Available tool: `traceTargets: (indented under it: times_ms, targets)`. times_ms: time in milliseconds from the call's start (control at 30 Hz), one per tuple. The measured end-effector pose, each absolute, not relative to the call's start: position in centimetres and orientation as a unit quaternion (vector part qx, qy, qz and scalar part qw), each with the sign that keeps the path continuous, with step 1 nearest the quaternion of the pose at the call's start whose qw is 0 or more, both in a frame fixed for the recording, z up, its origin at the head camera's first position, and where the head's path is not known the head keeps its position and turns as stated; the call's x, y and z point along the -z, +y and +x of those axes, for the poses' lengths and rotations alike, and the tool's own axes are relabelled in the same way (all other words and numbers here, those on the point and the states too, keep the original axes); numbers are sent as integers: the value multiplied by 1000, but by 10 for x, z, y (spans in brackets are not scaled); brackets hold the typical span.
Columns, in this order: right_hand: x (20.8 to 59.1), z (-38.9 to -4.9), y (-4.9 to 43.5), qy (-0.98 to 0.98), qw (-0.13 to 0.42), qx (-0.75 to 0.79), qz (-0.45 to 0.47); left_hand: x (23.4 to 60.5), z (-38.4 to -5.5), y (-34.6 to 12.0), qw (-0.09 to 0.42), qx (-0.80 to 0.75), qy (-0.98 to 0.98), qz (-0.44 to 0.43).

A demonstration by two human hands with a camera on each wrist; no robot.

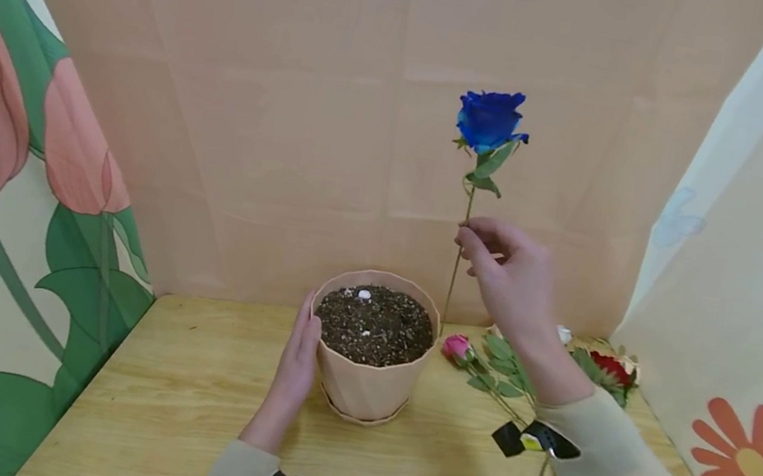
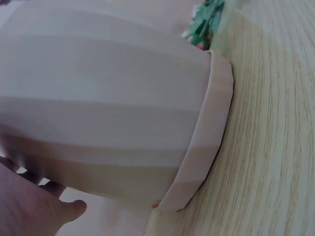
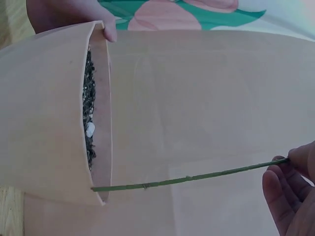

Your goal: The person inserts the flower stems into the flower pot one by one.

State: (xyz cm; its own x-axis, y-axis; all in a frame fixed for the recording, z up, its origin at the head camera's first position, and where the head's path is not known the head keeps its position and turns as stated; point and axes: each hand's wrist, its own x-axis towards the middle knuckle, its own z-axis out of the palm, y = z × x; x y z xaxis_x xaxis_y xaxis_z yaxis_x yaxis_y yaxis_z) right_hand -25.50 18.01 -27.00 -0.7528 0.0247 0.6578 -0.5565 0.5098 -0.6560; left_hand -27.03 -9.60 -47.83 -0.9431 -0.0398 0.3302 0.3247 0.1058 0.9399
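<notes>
A light pink flowerpot (image 1: 363, 389) full of dark soil (image 1: 378, 329) stands on its saucer (image 1: 362, 418). My left hand (image 1: 298, 354) rests against the pot's left side, fingers extended along the wall; the left wrist view shows the thumb off to one side. With thumb and fingertips, my right hand (image 1: 513, 280) pinches a blue rose (image 1: 490, 122) partway down its stem. The flower is held upright, above and to the right of the pot. In the right wrist view the lower stem (image 3: 192, 178) reaches down so its cut end overlaps the pot's rim.
On the wooden table (image 1: 178, 389), right of the pot, lie a pink rose (image 1: 457, 348), a red flower (image 1: 611, 368) and other stems, partly hidden by my right forearm. A plain backdrop (image 1: 257, 127) hangs behind, with flower-printed panels (image 1: 753, 467) at both sides.
</notes>
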Motion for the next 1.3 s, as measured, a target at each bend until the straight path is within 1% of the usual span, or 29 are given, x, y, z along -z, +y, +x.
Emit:
traceTargets:
  times_ms: [333, 667, 867, 1033, 1300]
  targets:
    - [261, -267, 156, -810, 313, -459, 186, 480, -272, -96, 151, 655, -733, -104]
    - [274, -286, 122, -798, 265, -502, 203, 480, -270, -94, 144, 661, -730, -96]
    - [280, -297, 104, -794, 247, -516, 204, 481, -271, -95, 146, 658, -732, -101]
    - [287, -307, 91, -801, 246, -505, 208, 479, -268, -96, 146, 654, -737, -93]
    - [293, -317, 80, -812, 264, -477, 208, 479, -268, -98, 148, 653, -737, -95]
